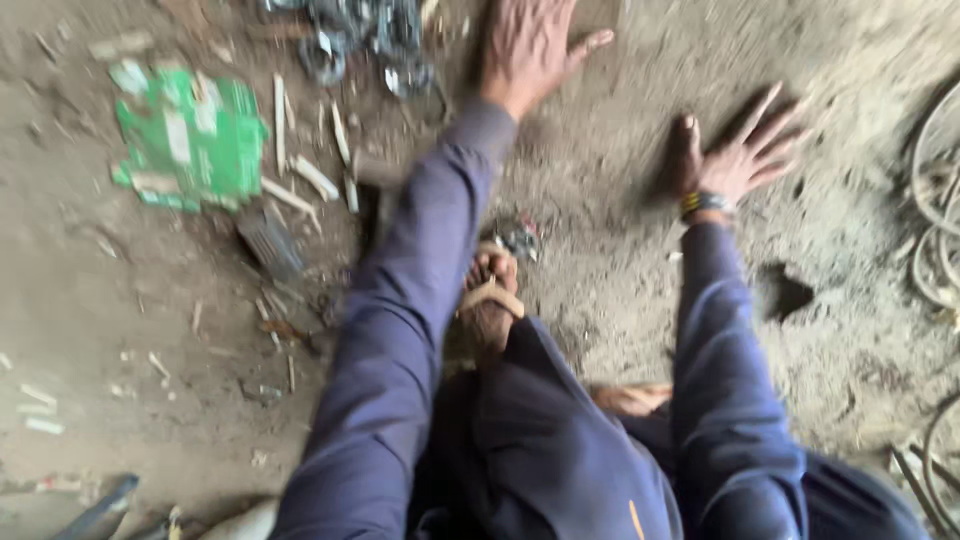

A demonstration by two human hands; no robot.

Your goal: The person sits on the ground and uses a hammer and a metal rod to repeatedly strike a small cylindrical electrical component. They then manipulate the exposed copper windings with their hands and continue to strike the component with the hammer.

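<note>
The heap of dark metal chain and rings [365, 40] lies at the top of the view, on the dirt floor [600, 280], and your left hand [530, 45] is just beside it, on its right side. The fingers of this hand are spread and loose; they grasp nothing, and the picture is too blurred to say if they touch the metal. Your right hand [745, 155] is well apart from the heap, with open fingers, flat near the ground, and a yellow and black band [705, 203] sits on its wrist. I judge that you are at the reaching step, with nothing picked up yet. The next move calls for bringing the left hand over the heap and closing on one piece, because the parts look tangled together. Between your arms your foot in a sandal [490, 300] rests on the ground. Farther left lie a green torn carton [190, 140] and pale wood splinters [300, 180].
</note>
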